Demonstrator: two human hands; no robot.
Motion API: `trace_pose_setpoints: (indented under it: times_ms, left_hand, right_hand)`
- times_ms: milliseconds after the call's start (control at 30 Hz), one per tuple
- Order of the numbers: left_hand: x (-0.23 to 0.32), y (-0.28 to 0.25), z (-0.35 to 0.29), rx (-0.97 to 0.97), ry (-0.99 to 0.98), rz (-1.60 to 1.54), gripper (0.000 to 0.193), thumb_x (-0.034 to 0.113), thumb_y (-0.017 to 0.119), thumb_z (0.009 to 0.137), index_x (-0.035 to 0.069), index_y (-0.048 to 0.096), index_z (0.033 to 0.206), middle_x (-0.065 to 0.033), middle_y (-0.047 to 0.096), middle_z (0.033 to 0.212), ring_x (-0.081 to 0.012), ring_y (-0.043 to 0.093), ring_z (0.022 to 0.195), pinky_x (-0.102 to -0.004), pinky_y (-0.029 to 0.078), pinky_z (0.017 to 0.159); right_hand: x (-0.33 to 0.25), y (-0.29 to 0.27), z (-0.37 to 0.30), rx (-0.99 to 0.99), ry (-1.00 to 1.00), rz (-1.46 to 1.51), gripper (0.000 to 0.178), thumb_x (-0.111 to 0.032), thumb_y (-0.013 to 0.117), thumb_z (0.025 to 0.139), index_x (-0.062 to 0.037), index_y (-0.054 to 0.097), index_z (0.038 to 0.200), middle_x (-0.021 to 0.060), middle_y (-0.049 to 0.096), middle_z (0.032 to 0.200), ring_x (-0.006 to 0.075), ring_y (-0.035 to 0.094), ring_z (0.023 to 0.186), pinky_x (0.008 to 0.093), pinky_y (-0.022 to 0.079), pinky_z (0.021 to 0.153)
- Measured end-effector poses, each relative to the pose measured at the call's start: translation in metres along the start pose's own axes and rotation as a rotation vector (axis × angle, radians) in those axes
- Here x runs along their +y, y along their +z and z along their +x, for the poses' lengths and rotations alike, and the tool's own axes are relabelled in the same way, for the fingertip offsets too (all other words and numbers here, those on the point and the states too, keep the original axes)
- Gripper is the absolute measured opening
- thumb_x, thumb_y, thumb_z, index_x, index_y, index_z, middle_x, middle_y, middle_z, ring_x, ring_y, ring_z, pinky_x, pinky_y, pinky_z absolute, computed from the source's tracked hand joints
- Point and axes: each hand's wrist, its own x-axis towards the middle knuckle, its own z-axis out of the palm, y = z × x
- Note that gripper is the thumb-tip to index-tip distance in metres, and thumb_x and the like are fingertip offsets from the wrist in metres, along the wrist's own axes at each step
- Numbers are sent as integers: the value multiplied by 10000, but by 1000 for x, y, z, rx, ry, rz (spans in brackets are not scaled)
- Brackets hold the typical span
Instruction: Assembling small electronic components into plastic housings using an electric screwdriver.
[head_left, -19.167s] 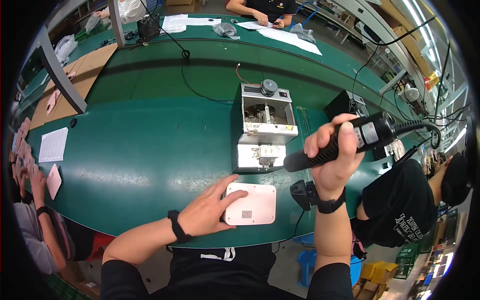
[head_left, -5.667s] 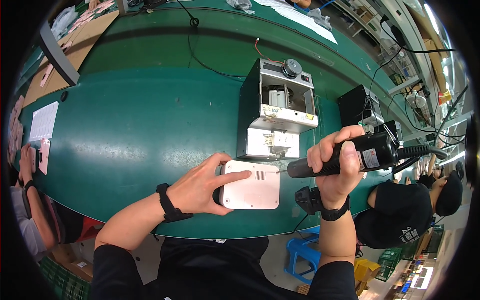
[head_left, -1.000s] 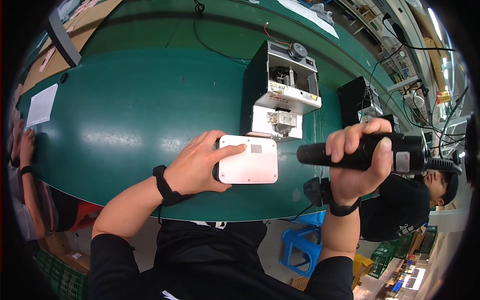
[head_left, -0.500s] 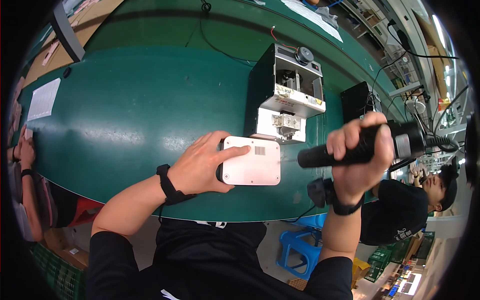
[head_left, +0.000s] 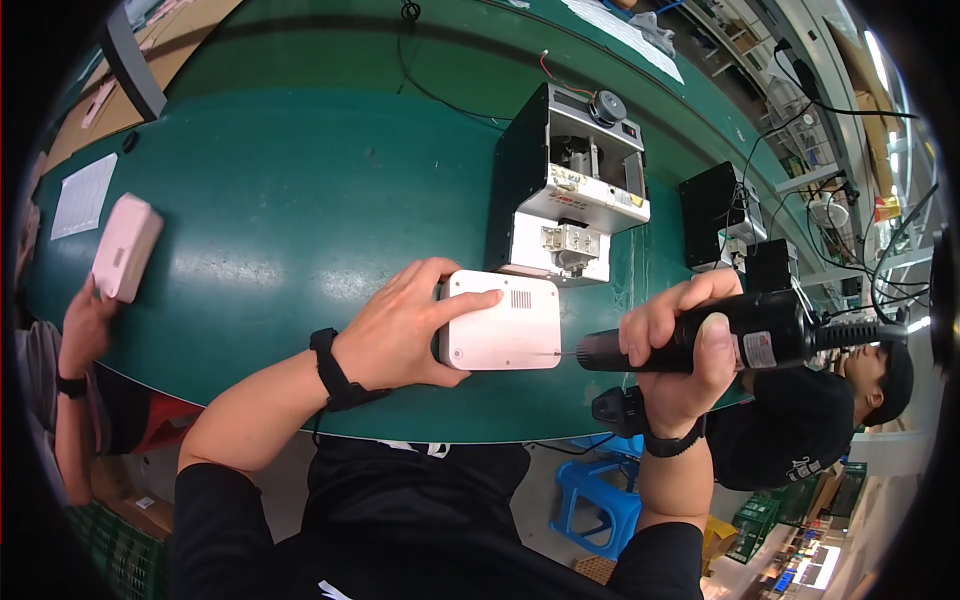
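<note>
Head view: pale pink box (head_left: 490, 335) lies on the green table (head_left: 270, 330), near the front edge, slotted face up. Left hand (head_left: 390, 330) clasps the box's left end with fingers splayed, one finger lying on the face just beside the slots. Right hand (head_left: 680, 395) is wrapped around a black powered screwdriver (head_left: 770, 335), held roughly level. Its thin bit (head_left: 567, 354) reaches over the box's near right corner; whether the tip is seated in a screw hole cannot be told. Open-fronted machine (head_left: 575, 190) stands just beyond the box. At far left, a co-worker's hand (head_left: 88, 315) holds a second pink case (head_left: 127, 245), tilted, beside a paper sheet (head_left: 84, 196).
</note>
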Motion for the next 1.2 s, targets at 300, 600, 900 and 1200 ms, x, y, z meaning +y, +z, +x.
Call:
trace_pose_setpoints:
  times_ms: [300,600,900,1200]
  left_hand:
    - [0,1,1,27,18,-50,804,196,878,574,229,595,1326,-157,477,1234,-359,529,1133,-420,481,964]
    - [-2,3,2,3,-13,-75,797,214,889,584,234,594,1324,-150,476,1232,-358,527,1139,-411,476,974]
    - [2,7,9,-7,1,-48,780,254,871,594,209,599,1324,-160,490,1215,-360,508,1145,-443,436,1012]
    - [1,9,10,-19,2,10,747,298,844,629,252,598,1333,-156,481,1271,-349,500,1173,-436,431,1019]
  right_hand:
    - [3,-6,-4,-5,-5,93,354,-381,583,924,-78,416,1000,62,493,666,152,455,461,320,434,483]
    - [9,-6,0,-53,-24,70,327,-369,560,930,-83,416,995,64,494,660,152,446,446,322,435,479]
    - [-4,-11,23,9,-29,56,317,-362,535,955,-67,455,1039,62,497,667,159,460,468,328,440,497]
    - [-13,2,79,124,-168,84,270,-326,465,995,-58,495,999,60,486,666,163,463,486,337,435,534]
